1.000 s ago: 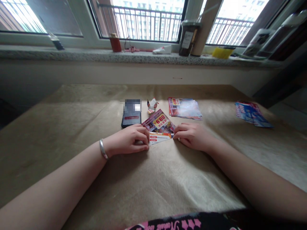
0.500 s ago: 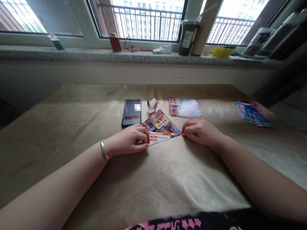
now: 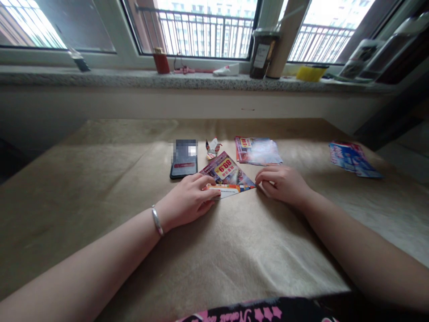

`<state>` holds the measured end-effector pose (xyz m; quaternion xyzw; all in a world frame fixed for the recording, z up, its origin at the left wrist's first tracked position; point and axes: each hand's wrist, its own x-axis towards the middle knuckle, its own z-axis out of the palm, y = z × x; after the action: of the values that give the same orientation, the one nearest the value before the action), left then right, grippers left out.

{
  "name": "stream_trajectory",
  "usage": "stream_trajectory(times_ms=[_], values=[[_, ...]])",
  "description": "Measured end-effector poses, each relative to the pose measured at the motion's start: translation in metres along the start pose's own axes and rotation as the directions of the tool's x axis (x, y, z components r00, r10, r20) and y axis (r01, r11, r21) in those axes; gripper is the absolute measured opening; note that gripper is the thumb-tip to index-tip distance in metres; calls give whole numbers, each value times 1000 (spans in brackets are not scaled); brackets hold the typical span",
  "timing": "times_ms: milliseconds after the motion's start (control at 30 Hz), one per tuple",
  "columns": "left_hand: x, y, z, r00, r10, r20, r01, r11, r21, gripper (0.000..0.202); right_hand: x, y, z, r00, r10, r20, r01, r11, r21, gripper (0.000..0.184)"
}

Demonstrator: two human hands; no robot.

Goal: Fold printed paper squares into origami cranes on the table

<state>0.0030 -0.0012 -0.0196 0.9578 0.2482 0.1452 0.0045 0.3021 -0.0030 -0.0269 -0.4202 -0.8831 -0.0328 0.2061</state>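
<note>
A printed paper flyer [image 3: 228, 171] lies on the table in front of me, with a white and orange strip folded up along its near edge. My left hand [image 3: 187, 198] rests on the left end of that strip, fingers stretched out and lying flat on the paper. At the flyer's right corner, my right hand [image 3: 283, 184] has its fingers curled together, pinching the tip. A smartphone [image 3: 184, 167] lies just beyond my left hand. Behind the flyer sits a small folded paper piece [image 3: 213, 148].
A stack of similar flyers [image 3: 258, 150] lies beyond my right hand. More blue and red flyers [image 3: 353, 159] are fanned out at the far right. The brown table cover [image 3: 214, 264] is wrinkled. On the windowsill [image 3: 117, 79] stand a red container [image 3: 161, 62] and a dark jar [image 3: 263, 56].
My left hand has opened from a curled grip and slid slightly right, its fingers now flat over the folded strip. The right hand stays at the corner.
</note>
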Motion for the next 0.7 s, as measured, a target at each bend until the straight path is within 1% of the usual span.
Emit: stream_trajectory(times_ms=[100, 200, 400, 567, 700], values=[[1, 1, 0, 1000, 3, 9, -3, 1000, 0, 25, 2, -5, 1, 997, 1, -74, 4, 998, 58, 22], [1, 1, 0, 999, 37, 15, -37, 999, -11, 26, 6, -14, 3, 993, -29, -111, 42, 993, 113, 24], [4, 0, 0, 990, 138, -10, -138, 984, -116, 27, 9, -30, 3, 992, -63, -107, 76, 989, 124, 34], [6, -2, 2, 990, 137, -21, -139, 978, -159, 27, 9, -31, 4, 994, -35, -108, 45, 995, 94, 31], [6, -3, 2, 991, 132, -24, -134, 981, -141, 24, 8, -26, 5, 995, 5, -103, 5, 995, 99, 29]])
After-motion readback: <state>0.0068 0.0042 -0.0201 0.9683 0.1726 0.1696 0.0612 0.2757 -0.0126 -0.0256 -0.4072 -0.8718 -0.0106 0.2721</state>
